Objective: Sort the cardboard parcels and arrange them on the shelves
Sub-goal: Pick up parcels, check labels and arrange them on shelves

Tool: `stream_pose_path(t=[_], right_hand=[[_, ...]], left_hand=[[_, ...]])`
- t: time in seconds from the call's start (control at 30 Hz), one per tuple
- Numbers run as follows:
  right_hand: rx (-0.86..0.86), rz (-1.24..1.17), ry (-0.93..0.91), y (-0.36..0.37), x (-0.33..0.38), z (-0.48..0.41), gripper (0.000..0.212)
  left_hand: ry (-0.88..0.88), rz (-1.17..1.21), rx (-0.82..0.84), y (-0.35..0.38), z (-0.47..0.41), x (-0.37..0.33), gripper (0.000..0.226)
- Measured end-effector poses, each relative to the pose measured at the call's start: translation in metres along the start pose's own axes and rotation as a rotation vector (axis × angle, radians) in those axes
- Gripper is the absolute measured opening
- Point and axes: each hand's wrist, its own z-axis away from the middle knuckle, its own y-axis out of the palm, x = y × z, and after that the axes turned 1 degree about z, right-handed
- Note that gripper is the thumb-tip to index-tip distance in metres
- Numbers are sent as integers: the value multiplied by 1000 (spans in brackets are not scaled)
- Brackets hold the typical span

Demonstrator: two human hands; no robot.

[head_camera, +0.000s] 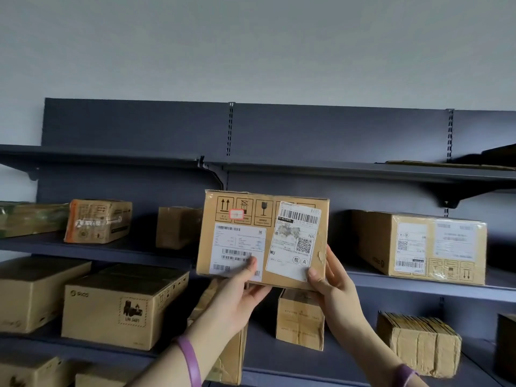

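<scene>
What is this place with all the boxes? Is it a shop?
Probably a parcel storeroom or pickup point, not a shop. Dark metal shelves hold taped cardboard boxes, and the held parcel, gripped by the left hand and right hand, carries barcoded shipping labels.

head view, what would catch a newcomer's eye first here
First, the cardboard parcel held up at centre frame, its face covered by two white shipping labels and printed handling symbols. The left hand and right hand grip its lower edge, each wrist wearing a purple band. Behind it, the dark grey shelving carries other boxes on its middle and lower levels, while most of the top shelf looks bare.
</scene>
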Motion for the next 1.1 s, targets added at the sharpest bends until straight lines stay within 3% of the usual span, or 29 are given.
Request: stream_pose_path(t=[0.13, 0.2, 0.23, 0.27, 0.37, 0.43, 0.53, 0.63, 0.73, 0.87, 1.0, 1.1], right_hand=[[-80, -26, 47, -18, -21, -21, 84], [-153, 49, 42, -25, -34, -33, 67], [-188, 108, 26, -28, -40, -39, 59], [-217, 187, 8, -31, -47, -45, 55], [-256, 425, -13, -30, -63, -58, 46], [-290, 572, -15, -33, -73, -67, 40], [-353, 821, -11, -44, -81, -86, 31], [-305, 946, 66, -57, -85, -108, 20], [-230, 1126, 214, -64, -91, -123, 29], [-298, 1381, 170, -70, -102, -134, 39], [-391, 1411, 104, -71, -121, -137, 57], [-425, 1272, 64, -74, -130, -141, 61]], left_hand=[[36, -184, -63, -26, -20, -13, 54], [143, -364, -203, -44, -35, -25, 85], [199, -572, -285, -50, -43, -30, 96], [244, -797, -329, -54, -52, -33, 94], [295, -1184, -211, -64, -83, -32, 43], [306, -1284, -153, -71, -105, -28, 31], [311, -1397, -112, -83, -133, -22, 35], [306, -1429, -77, -90, -154, -15, 40], [302, -1518, -79, -100, -173, -13, 42], [417, -1785, -195, -100, -190, -11, 47], [373, -1865, -279, -87, -188, -7, 50], [309, -1833, -299, -83, -185, -6, 49]])
